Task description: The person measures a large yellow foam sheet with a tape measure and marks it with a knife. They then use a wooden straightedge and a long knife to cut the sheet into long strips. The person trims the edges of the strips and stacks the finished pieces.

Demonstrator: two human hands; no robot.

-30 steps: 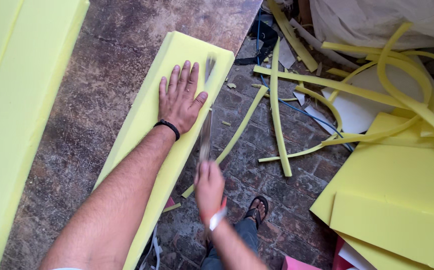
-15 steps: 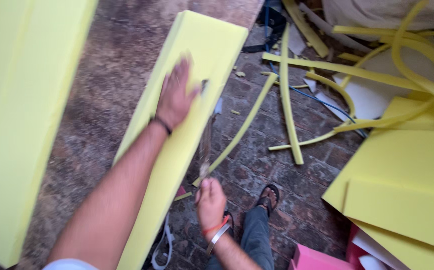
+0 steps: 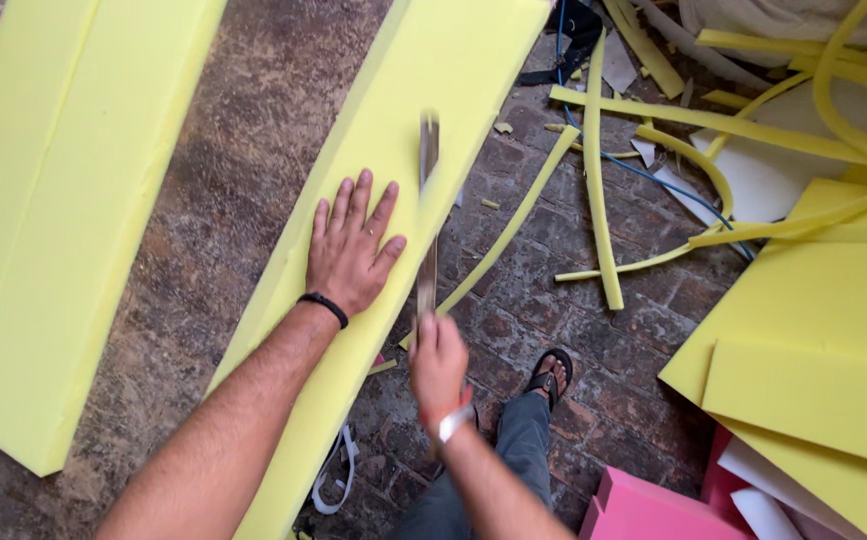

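I find the yellow foam slab (image 3: 433, 130) lying lengthwise on a mottled stone worktop (image 3: 223, 170), its right edge overhanging the floor. A long knife blade (image 3: 427, 210) stands against that right edge, roughly level with my spread fingers, its tip blurred. I judge the trim cut to be partway: the length of edge beyond the blade, toward the far end, looks uncut, while the near length below the blade runs out of frame, so I cannot confirm how much is done.

My left hand (image 3: 351, 252) lies flat, fingers apart, pressing the slab just beside the blade. My right hand (image 3: 439, 362) is closed round the knife handle, which the fist hides entirely.

A second, thicker foam block (image 3: 63, 210) lies well apart on the left of the worktop. On the brick floor (image 3: 533, 290) lie thin yellow foam strips (image 3: 598, 190), stacked yellow sheets (image 3: 813, 350) at right, a pink foam piece (image 3: 653, 505), and my sandalled foot (image 3: 550, 372).

Whether a strip is already hanging free under the slab's edge I cannot make out.
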